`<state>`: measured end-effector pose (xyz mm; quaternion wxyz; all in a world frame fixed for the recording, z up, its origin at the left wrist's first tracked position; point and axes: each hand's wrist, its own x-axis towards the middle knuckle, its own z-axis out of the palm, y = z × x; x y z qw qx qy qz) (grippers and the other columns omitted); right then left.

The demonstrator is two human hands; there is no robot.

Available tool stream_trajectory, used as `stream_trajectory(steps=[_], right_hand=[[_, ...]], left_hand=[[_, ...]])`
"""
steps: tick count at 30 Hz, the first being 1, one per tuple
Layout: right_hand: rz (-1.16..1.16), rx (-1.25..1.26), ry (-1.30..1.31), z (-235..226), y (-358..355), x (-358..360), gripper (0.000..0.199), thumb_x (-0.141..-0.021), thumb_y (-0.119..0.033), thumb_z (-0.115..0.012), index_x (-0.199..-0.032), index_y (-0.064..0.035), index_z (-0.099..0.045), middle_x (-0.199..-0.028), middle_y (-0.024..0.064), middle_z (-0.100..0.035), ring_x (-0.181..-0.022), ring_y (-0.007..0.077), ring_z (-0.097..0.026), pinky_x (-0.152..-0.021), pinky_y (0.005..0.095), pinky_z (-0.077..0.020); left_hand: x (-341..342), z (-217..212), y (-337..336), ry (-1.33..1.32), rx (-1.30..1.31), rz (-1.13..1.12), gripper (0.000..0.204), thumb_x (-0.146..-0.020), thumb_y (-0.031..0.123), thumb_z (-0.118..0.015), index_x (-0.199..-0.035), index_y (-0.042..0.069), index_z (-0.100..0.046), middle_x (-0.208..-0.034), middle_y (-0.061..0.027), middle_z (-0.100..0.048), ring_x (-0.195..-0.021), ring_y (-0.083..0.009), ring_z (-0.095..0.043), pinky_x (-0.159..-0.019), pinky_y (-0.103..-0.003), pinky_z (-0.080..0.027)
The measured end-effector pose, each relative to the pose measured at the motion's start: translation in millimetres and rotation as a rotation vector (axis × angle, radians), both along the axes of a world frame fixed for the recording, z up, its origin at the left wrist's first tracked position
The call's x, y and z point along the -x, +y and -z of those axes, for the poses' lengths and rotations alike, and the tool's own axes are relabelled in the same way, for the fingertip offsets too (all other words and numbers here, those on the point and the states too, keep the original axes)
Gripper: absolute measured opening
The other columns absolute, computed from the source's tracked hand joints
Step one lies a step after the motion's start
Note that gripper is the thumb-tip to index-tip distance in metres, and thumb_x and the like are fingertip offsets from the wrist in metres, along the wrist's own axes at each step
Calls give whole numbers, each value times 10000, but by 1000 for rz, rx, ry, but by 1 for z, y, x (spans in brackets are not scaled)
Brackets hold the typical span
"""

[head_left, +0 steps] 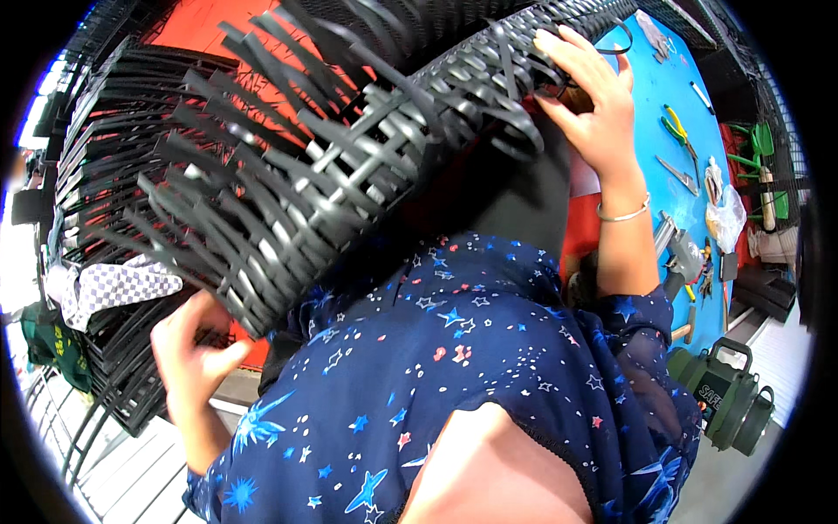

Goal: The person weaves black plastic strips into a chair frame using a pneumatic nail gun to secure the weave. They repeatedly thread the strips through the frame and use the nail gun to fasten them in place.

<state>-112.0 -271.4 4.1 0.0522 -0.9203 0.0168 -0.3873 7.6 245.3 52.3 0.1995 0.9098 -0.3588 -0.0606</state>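
Observation:
A black wicker piece (327,205) of flat plastic strips lies slantwise across my lap, from lower left to upper right. Many loose strip ends fan out from its far left side. My right hand (589,100) grips the upper right part, fingers over the weave and thumb at its near edge. A curled loose strip (515,131) hangs just left of that thumb. Beside the lower left end is my left hand (196,345), slightly blurred, its thumb held apart from the fingers. Nothing shows in it, though some fingertips are partly hidden.
On the right, a blue table (650,122) carries yellow-and-green-handled pliers (676,127), scissors (678,175), a plastic bag (724,218) and a grey power tool (685,253). A green round container (720,397) stands below. Stacked black frames (113,175) and a checkered cloth (122,288) are left.

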Motion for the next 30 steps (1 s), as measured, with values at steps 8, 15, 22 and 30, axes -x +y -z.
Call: stream_trajectory(steps=[8,15,22,30], right_hand=[[-17,-60,-25,6,9,14,510,-761,-122,-810,-1263,-157,-729,-1343,23,-711,-1374,211,-573,-1179,383,-255],[1,-124,-58,1,32,14,510,-710,-148,-813,-1208,-86,-722,-1251,109,-717,-1271,311,-622,-1048,430,-421],[14,-125,-26,3,30,21,581,-697,-144,-821,-1266,-99,-711,-1339,95,-694,-1346,306,-582,-1089,450,-383],[70,-108,-45,8,30,24,581,-685,-148,-814,-1257,-107,-718,-1323,89,-704,-1340,299,-588,-1037,427,-403]], left_hand=[[10,-80,-154,-342,211,765,402,-748,248,-846,-1034,3,-701,-986,-139,-701,-875,-325,-697,-756,-424,-558],[-19,-45,-182,-327,108,769,391,-721,153,-859,-1061,34,-706,-1086,-118,-685,-1023,-340,-674,-892,-437,-548],[-10,-51,-183,-479,329,857,535,-681,135,-907,-1154,-9,-703,-1179,-200,-654,-1044,-350,-674,-902,-456,-562],[-13,-44,-205,14,246,744,373,-716,196,-895,-1008,12,-753,-940,-73,-671,-895,-256,-624,-827,-348,-485]])
